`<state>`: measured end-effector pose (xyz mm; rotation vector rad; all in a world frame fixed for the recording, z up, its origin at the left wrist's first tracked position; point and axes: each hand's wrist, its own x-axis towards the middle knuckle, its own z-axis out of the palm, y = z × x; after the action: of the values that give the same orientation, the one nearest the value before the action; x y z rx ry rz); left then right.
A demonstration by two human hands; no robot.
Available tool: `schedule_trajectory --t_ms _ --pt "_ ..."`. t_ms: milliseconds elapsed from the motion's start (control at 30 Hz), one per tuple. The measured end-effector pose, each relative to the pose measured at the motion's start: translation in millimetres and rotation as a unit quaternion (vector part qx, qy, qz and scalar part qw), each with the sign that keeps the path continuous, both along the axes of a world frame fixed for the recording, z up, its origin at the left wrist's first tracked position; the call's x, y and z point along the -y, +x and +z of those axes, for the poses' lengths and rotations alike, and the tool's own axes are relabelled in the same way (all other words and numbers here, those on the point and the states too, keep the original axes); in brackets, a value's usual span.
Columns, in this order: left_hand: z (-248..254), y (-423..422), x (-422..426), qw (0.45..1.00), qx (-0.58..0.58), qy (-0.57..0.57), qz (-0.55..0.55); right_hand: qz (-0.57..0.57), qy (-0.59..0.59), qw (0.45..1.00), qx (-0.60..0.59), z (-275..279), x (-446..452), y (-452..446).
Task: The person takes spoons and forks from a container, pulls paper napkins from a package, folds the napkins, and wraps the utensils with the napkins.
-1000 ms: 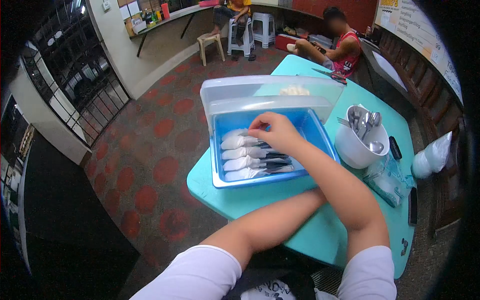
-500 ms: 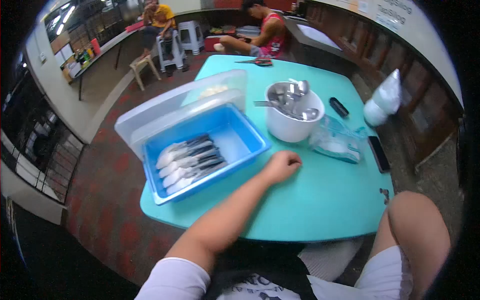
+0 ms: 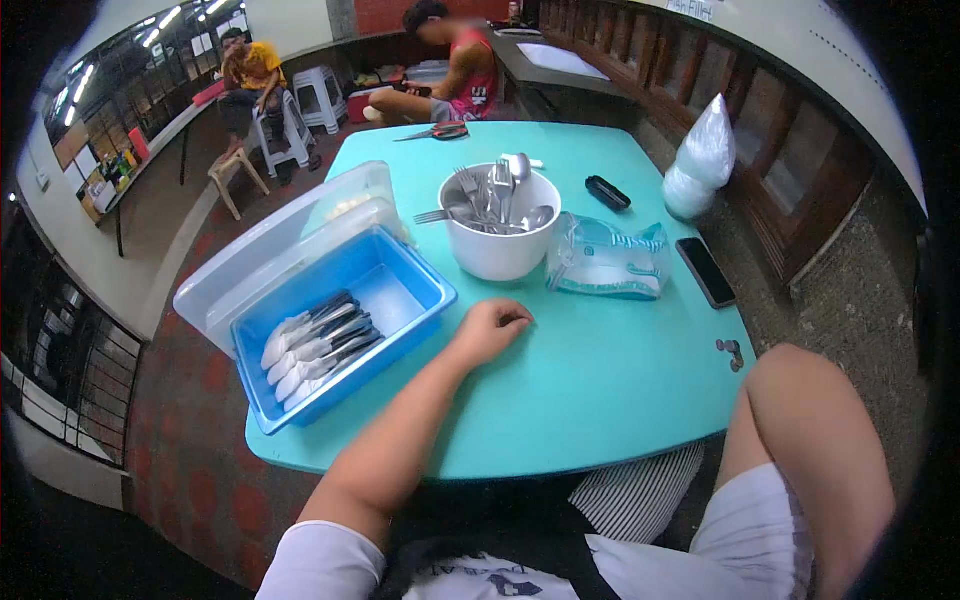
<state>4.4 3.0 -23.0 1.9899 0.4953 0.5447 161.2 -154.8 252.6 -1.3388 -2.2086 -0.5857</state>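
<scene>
On the teal counter (image 3: 590, 380), read as a clock face, red-and-black scissors (image 3: 448, 131) lie near eleven o'clock, a dark oblong object (image 3: 608, 193) between one and two, a black phone (image 3: 706, 272) at three and some coins (image 3: 734, 356) towards four. Beyond its edge, a person in a red sleeveless top (image 3: 472, 82) sits towards twelve, a person in a yellow shirt (image 3: 257, 68) between ten and eleven, a low tan stool (image 3: 238, 172) at ten.

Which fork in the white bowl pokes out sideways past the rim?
The fork at the picture's left side of the white bowl: it lies nearly level, tines outside the rim. The other visible forks have tines pointing up.
</scene>
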Motion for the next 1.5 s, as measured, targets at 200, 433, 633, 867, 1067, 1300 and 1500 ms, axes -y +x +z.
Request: schedule_trajectory --t_ms 200,433,633,867,1067,1300,1500 --pt "0.7 -3.0 -2.7 1.0 0.002 -0.017 -0.002 0.096 0.079 0.992 -0.031 24.0 41.6 -17.4" --pt "6.6 -16.9 1.0 1.0 0.018 -0.019 0.012 0.279 0.183 0.941 -0.057 85.2 140.9 -43.5" --pt "5.2 -8.4 0.6 1.0 0.01 -0.024 -0.007 0.303 0.211 0.926 -0.083 101.6 157.9 -23.6" --pt "14.8 -9.7 1.1 1.0 0.024 -0.007 -0.005 0.177 0.151 0.951 -0.204 39.8 63.6 69.9" --pt "14.5 -7.0 -2.2 1.0 0.028 -0.011 -0.002 0.126 0.123 0.967 -0.187 7.1 17.3 98.1" --pt "17.5 -7.0 -4.0 1.0 0.018 -0.02 -0.013 0.095 0.136 0.963 -0.21 -15.8 -8.0 92.4" --pt "22.6 -7.1 -4.6 1.0 0.017 -0.004 -0.023 0.005 0.137 0.985 -0.101 -13.3 -19.7 109.1"
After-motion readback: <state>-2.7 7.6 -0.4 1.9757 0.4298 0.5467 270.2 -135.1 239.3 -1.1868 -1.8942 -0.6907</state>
